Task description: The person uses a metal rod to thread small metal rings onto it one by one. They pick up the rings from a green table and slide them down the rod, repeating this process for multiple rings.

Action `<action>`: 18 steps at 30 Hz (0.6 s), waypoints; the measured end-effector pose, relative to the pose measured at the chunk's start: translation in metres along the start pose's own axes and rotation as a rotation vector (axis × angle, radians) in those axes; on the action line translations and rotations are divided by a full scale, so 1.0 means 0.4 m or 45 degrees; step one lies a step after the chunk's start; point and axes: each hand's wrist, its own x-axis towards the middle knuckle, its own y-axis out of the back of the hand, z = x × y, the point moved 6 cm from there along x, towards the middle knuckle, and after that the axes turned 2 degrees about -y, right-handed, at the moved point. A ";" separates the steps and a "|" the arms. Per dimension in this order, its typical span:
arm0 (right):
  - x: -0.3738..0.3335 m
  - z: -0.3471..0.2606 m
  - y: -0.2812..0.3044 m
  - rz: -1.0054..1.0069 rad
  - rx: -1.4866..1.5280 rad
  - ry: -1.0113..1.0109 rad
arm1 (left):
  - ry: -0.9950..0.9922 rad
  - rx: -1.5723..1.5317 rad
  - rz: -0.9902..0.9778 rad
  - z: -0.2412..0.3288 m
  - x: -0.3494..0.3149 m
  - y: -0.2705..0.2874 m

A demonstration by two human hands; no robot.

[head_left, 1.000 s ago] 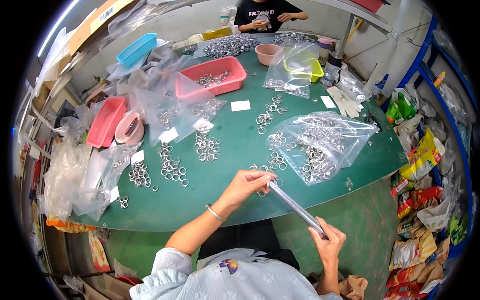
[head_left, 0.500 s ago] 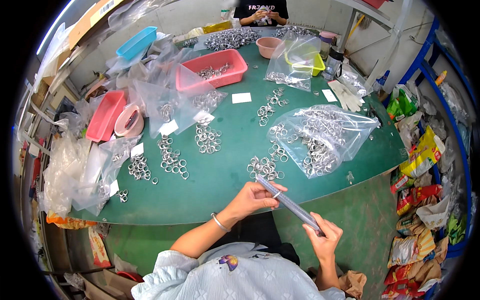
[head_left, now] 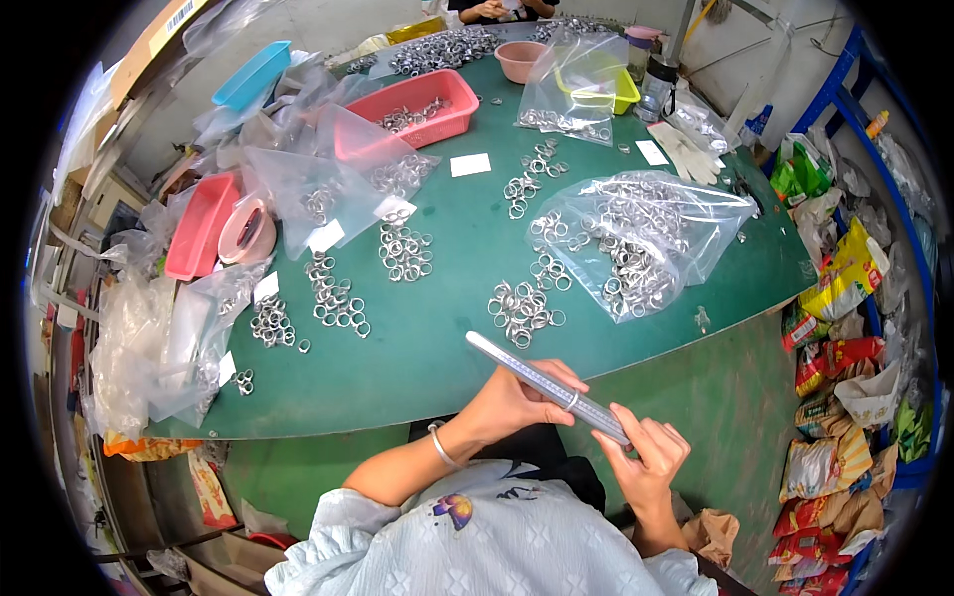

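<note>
A grey tapered ring mandrel (head_left: 527,372) with scale marks along it lies slantwise in front of me, above the table's near edge. My right hand (head_left: 648,452) is closed round its lower right end. One silver ring (head_left: 573,400) encircles the stick partway along. My left hand (head_left: 512,405) is closed about the stick, thumb and fingertips on either side of that ring; a bangle is on the wrist. The stick's rounded tip sticks out past my left fingers. Just beyond it is a small pile of silver rings (head_left: 522,310) on the green table (head_left: 437,333).
A clear plastic bag of rings (head_left: 646,243) lies right of the pile. More ring piles (head_left: 405,251) with white paper slips (head_left: 470,165) spread leftward. Behind are a pink basket (head_left: 462,106) and heaped plastic bags (head_left: 134,328). Another person's hands (head_left: 497,10) show at the far edge.
The ring sits farther down the mandrel, nearer my right hand. The tip, earlier by my left fingers, now reaches well past them. The view has tilted down slightly.
</note>
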 end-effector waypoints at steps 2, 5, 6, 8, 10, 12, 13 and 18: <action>0.001 -0.006 0.000 0.003 0.009 0.017 | 0.043 0.003 0.025 0.014 -0.003 -0.002; 0.001 -0.013 0.005 0.013 -0.028 0.033 | 0.046 0.010 0.026 0.015 -0.004 -0.004; 0.001 -0.013 0.004 0.017 -0.025 0.042 | 0.044 0.022 0.001 0.015 -0.005 -0.004; 0.001 -0.014 0.002 0.023 -0.018 0.060 | 0.041 0.046 -0.050 0.015 -0.008 0.000; 0.001 -0.015 0.001 0.021 -0.019 0.069 | 0.043 0.069 -0.061 0.019 -0.007 0.001; 0.002 -0.016 0.000 0.021 -0.027 0.076 | 0.052 0.080 -0.061 0.020 -0.008 0.001; 0.003 -0.017 0.001 0.022 -0.034 0.079 | 0.061 0.079 -0.055 0.020 -0.009 0.001; 0.005 -0.020 -0.001 0.016 -0.060 0.075 | 0.092 0.098 -0.030 0.021 -0.011 0.003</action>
